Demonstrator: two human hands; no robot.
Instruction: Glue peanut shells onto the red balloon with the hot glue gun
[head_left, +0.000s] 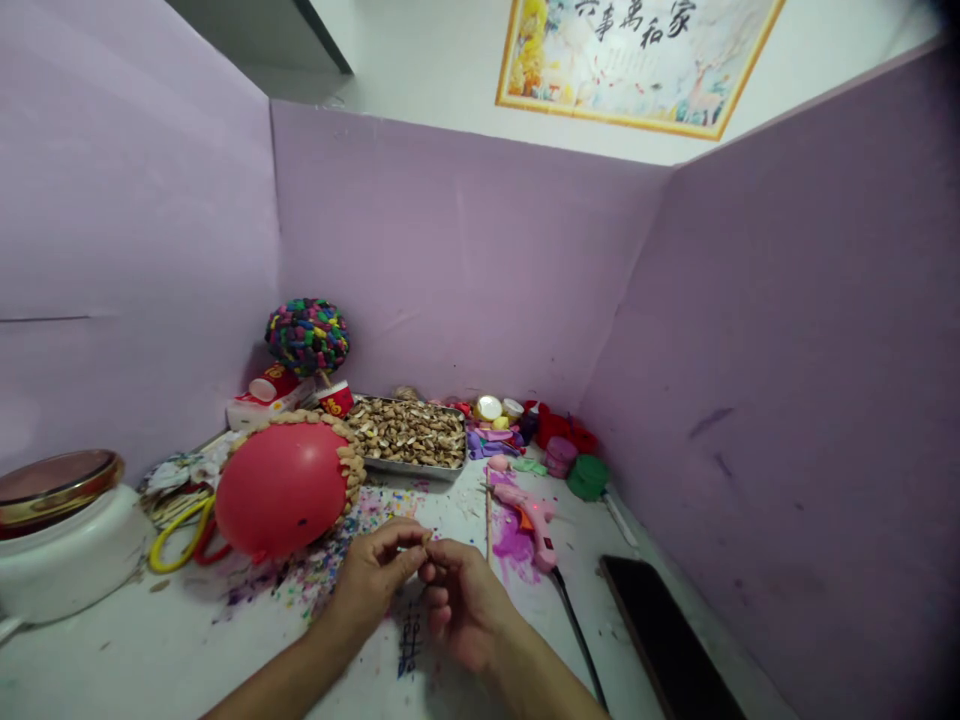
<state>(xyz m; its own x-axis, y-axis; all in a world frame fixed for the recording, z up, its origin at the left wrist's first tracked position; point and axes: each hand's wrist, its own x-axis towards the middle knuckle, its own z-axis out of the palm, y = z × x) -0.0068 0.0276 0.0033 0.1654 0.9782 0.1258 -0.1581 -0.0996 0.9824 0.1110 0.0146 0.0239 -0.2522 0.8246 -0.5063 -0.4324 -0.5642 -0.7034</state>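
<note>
At lower centre of the frame, left hand point(375, 575) and right hand point(472, 605) meet at the fingertips, forearms point(300, 665) angled inward from the bottom edge, both pinching a tiny tan piece point(428, 538), too small to identify; other right-hand fingers curled; red balloon point(281, 487) to the left, pink glue gun point(529, 512) right

Lighting: mod.-dim, diffuse. L wall point(135, 220), 9 o'clock, brighter than R wall point(795, 330), 3 o'clock. Glare spot on balloon point(277, 490), 8 o'clock. Soft shadow below R hand point(469, 600), approx. 6 o'clock. Dark vignetting, 2 o'clock corner. Wide-angle stretch at edges; held item point(427, 538) too soft to ID.
</note>
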